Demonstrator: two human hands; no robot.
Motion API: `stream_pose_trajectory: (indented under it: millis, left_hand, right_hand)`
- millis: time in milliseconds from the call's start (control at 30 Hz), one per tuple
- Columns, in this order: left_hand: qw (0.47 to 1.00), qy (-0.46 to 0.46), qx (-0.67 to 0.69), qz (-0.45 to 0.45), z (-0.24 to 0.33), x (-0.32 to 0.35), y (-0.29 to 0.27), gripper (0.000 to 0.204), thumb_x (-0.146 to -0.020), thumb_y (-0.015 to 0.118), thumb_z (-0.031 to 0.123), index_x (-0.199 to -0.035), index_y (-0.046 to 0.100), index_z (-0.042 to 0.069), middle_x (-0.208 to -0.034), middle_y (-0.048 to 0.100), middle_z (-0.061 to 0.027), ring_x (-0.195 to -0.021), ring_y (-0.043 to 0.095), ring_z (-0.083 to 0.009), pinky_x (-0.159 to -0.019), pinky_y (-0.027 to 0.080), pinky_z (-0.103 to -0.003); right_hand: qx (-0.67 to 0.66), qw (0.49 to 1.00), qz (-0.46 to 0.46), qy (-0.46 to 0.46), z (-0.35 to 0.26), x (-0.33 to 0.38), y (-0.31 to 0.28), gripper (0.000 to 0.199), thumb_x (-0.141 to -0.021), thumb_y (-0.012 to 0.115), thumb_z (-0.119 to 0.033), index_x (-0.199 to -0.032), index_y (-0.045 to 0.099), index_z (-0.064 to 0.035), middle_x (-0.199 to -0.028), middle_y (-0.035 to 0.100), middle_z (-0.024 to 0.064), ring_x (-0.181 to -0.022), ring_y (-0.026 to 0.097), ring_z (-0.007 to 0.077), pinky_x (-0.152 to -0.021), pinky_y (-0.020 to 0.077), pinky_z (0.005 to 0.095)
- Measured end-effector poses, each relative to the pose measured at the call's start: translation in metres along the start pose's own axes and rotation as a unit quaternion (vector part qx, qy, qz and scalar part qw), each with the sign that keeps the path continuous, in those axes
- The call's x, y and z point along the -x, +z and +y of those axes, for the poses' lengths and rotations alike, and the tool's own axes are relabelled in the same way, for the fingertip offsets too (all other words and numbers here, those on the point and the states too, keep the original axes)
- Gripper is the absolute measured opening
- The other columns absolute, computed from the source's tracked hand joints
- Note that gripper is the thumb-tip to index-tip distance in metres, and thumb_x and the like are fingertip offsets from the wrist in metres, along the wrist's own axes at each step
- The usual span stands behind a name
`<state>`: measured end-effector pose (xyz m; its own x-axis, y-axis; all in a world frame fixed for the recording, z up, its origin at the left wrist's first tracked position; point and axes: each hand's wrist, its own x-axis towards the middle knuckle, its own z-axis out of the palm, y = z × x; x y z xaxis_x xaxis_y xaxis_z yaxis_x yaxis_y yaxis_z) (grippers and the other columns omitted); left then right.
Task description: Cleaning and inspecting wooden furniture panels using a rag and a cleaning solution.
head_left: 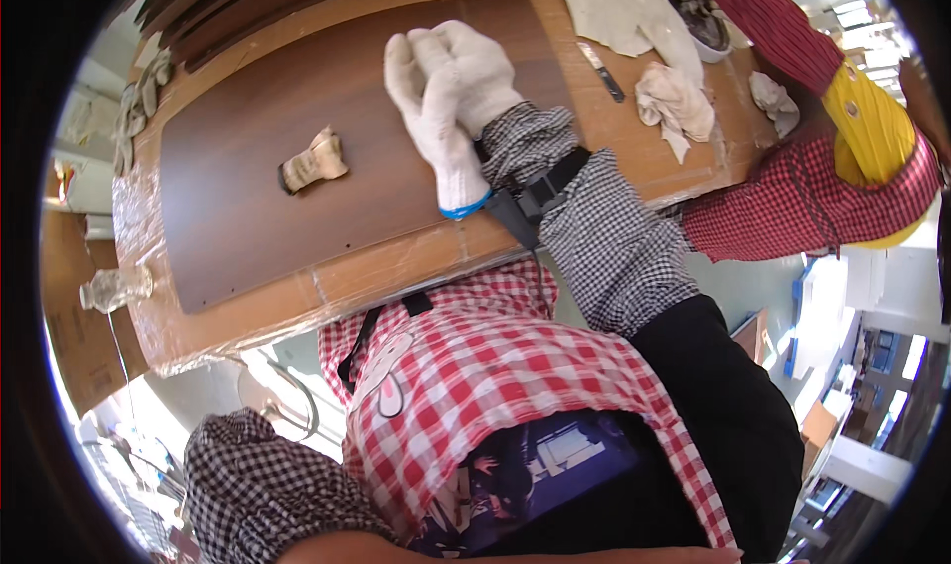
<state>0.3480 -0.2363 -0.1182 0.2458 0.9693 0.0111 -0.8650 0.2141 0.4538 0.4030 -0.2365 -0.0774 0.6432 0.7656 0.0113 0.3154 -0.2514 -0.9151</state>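
Observation:
My right hand (485,69) wears a white knit glove and reaches over a brown board (238,217). It is closed on a second white glove (451,158), whose blue-edged cuff hangs toward me. A dark strap with a buckle circles my right sleeve. Of my left arm (337,547), a checked sleeve and bare skin show at the lower edge; the left fingers cannot be made out. On the board, left of the gloves, lies a small beige stub with a dark end (315,161), perhaps wrapped in cloth.
The board lies on a plastic-wrapped table (367,302). A knife-like tool (601,72), crumpled cloths (674,103) and a shoe (701,14) are at the right. Gray gloves (142,103) lie at the far left. Another person (792,188) stands at the right edge.

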Motion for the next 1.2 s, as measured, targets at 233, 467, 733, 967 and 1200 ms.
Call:
stream_pose_trajectory:
  millis: [233,467,733,967,1200]
  left_hand:
    - [0.999,0.028,-0.037,-0.025,-0.007,0.003,-0.004,0.079,-0.089,0.071,0.01,-0.162,0.039,0.006,-0.154,0.05,-0.0166,-0.14,0.05,-0.0297,-0.12,0.04,-0.046]
    - [0.998,0.04,-0.053,-0.006,-0.009,-0.007,-0.016,0.074,-0.093,0.067,0.019,-0.161,0.041,0.006,-0.156,0.048,-0.0159,-0.144,0.048,-0.0298,-0.124,0.035,-0.046]
    - [0.996,0.046,-0.061,-0.035,-0.011,0.003,-0.009,0.079,-0.093,0.065,0.023,-0.163,0.036,0.005,-0.16,0.043,-0.0185,-0.146,0.045,-0.0315,-0.124,0.034,-0.046]
    - [0.998,0.061,-0.022,-0.017,0.059,-0.013,-0.011,0.076,-0.095,0.064,0.022,-0.163,0.036,0.006,-0.158,0.045,-0.0194,-0.143,0.047,-0.0305,-0.123,0.036,-0.046]
    - [0.84,-0.244,-0.186,-0.448,0.324,0.052,-0.017,0.076,-0.102,0.067,0.051,-0.154,0.046,0.0,-0.138,0.065,-0.0184,-0.126,0.064,-0.0332,-0.114,0.047,-0.05]
  right_hand:
    - [-0.022,0.999,-0.03,0.027,-0.004,0.005,-0.011,0.046,-0.103,0.063,-0.047,-0.113,0.073,-0.0034,-0.105,0.077,0.016,-0.1,0.074,0.0291,-0.093,0.0572,0.0373]
    - [-0.028,0.999,-0.035,0.006,-0.004,0.001,-0.004,0.043,-0.101,0.066,-0.044,-0.106,0.073,-0.0014,-0.094,0.077,0.0112,-0.089,0.074,0.022,-0.084,0.0584,0.0337]
    - [-0.032,0.999,-0.031,0.005,0.005,-0.002,-0.008,0.043,-0.101,0.066,-0.045,-0.106,0.072,-0.0019,-0.094,0.076,0.0107,-0.09,0.073,0.0223,-0.086,0.0581,0.034]
    - [0.014,0.997,-0.07,0.003,-0.021,0.005,-0.012,0.051,-0.101,0.061,-0.051,-0.113,0.072,-0.0023,-0.107,0.077,0.0179,-0.104,0.073,0.0338,-0.094,0.0569,0.0408]
    - [0.03,0.998,-0.052,0.0,-0.012,0.003,-0.007,0.051,-0.103,0.059,-0.052,-0.117,0.071,-0.0045,-0.11,0.077,0.0181,-0.107,0.073,0.0348,-0.096,0.0563,0.0414]
